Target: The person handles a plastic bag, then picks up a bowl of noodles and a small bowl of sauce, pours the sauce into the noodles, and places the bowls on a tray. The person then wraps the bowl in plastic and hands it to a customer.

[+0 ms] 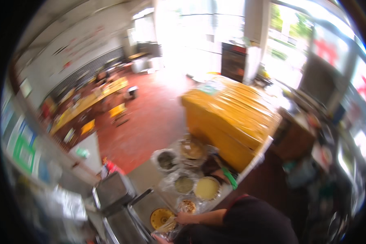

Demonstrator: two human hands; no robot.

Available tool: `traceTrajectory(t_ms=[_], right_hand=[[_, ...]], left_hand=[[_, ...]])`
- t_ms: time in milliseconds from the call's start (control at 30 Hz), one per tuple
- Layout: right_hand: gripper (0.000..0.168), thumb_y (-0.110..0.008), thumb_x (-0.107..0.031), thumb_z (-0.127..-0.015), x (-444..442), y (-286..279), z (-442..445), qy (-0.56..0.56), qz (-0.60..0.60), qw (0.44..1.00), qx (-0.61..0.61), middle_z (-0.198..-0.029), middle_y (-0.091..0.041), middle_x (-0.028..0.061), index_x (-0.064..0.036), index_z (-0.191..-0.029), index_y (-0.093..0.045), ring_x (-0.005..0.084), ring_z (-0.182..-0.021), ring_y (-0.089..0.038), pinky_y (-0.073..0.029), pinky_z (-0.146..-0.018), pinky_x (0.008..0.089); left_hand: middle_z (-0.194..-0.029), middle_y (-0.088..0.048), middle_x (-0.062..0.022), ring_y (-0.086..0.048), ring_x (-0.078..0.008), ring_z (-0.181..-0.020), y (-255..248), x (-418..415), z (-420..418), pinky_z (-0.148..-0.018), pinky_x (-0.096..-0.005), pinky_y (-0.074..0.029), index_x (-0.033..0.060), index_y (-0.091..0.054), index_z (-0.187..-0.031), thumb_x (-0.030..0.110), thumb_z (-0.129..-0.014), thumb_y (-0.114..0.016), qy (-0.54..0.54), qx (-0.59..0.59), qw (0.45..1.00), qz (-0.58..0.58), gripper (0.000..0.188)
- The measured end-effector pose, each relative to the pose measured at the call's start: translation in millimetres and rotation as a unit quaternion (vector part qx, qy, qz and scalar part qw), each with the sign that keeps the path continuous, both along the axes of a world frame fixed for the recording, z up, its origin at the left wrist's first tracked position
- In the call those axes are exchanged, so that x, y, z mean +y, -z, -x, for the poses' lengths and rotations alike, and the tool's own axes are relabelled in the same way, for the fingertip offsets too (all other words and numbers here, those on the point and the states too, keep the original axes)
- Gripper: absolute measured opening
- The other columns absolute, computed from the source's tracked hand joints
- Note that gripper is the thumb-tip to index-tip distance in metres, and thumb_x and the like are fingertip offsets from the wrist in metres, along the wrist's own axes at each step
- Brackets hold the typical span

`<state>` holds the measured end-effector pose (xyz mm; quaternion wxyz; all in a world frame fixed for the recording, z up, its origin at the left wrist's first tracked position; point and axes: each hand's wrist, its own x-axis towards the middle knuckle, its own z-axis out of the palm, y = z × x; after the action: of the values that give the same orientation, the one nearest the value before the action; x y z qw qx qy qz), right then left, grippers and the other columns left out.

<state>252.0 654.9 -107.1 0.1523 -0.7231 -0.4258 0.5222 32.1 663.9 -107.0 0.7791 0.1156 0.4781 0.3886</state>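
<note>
My right hand (185, 218) reaches in from the lower right, its fingers closed on thin clear plastic (167, 225). At the bottom edge, my left hand (161, 239) is partly cut off and also appears to hold this plastic. The plastic overlaps a round yellow dish (158, 216) with a darker centre. Just above my right hand sits a small bowl of chopped brown and white bits (188, 206). Beyond it stand a bowl of pale yellow food (206, 188) and a plastic-lined bowl of grey-green food (183, 184). Blur hides finer detail.
A bowl with dark contents (166, 160) and a brown round container (191, 148) stand farther back. A bright green object (229, 178) lies near the counter's right edge. Metal equipment (116, 189) is at left. A large yellow-covered block (228, 106) rises behind.
</note>
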Motion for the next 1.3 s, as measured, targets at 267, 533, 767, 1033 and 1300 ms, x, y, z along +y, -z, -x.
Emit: traceTrajectory(t_ms=[267,533,767,1033,1300], right_hand=[[0.035,-0.05,-0.031,-0.09,-11.6,-74.1,-12.7,0.057,-0.093,0.954,0.279,-0.066,-0.062,0.0111,0.003,-0.085,-0.057,0.0213,-0.057,-0.065,-0.051,-0.05,0.0361],[0.037,-0.054,-0.041,-0.093,-15.1,-140.6,-47.8,-0.057,-0.183,0.903,0.384,-0.064,-0.051,-0.0058,-0.009,-0.076,-0.06,0.0035,-0.058,-0.044,-0.037,-0.049,0.0237],[0.044,-0.048,-0.043,-0.096,0.7,-144.5,-11.2,0.148,-0.208,0.918,0.303,-0.066,-0.053,-0.0037,-0.004,-0.082,-0.062,0.0059,-0.061,-0.049,-0.041,-0.053,0.0248],[0.047,-0.045,-0.048,-0.095,-35.8,-199.0,-61.6,0.141,-0.183,0.901,0.368,-0.077,-0.051,0.0031,-0.002,-0.095,-0.054,0.0098,-0.055,-0.048,-0.04,-0.049,0.0244],[0.027,-0.056,-0.026,-0.093,-14.3,-204.9,-104.8,0.3,-0.222,0.83,0.413,-0.082,-0.062,0.0017,0.0,-0.096,-0.061,0.0088,-0.07,-0.056,-0.046,-0.059,0.0245]], left_hand=[[-0.128,-0.053,-0.0125,-0.052,-0.0322,-0.115,-79.6,25.7,-58.3,-0.092,-0.0453,-0.044,0.0065,-0.042,-0.134,0.053,-0.088,-0.051,0.113,0.185,0.974,-0.066,0.066],[-0.124,-0.056,-0.0123,-0.053,-0.0318,-0.114,-107.1,4.6,-28.4,-0.092,-0.0434,-0.044,0.0056,-0.044,-0.132,0.045,-0.088,-0.055,0.274,0.363,0.853,-0.258,0.059],[-0.124,-0.057,-0.0134,-0.053,-0.0291,-0.114,-185.3,-35.9,-5.7,-0.092,-0.0403,-0.043,0.0022,-0.047,-0.128,0.026,-0.086,-0.062,0.385,0.397,0.77,-0.318,0.051],[-0.116,-0.058,-0.0129,-0.054,-0.0253,-0.11,-164.1,-16.9,-0.4,-0.092,-0.0366,-0.045,0.0011,-0.05,-0.122,0.02,-0.085,-0.066,0.138,0.263,0.916,-0.271,0.045],[-0.096,-0.062,-0.008,-0.063,-0.0162,-0.081,-128.8,28.7,-93.5,-0.066,-0.0284,-0.054,0.0057,-0.055,-0.111,0.031,-0.087,-0.065,0.179,0.125,0.963,-0.159,0.036]])
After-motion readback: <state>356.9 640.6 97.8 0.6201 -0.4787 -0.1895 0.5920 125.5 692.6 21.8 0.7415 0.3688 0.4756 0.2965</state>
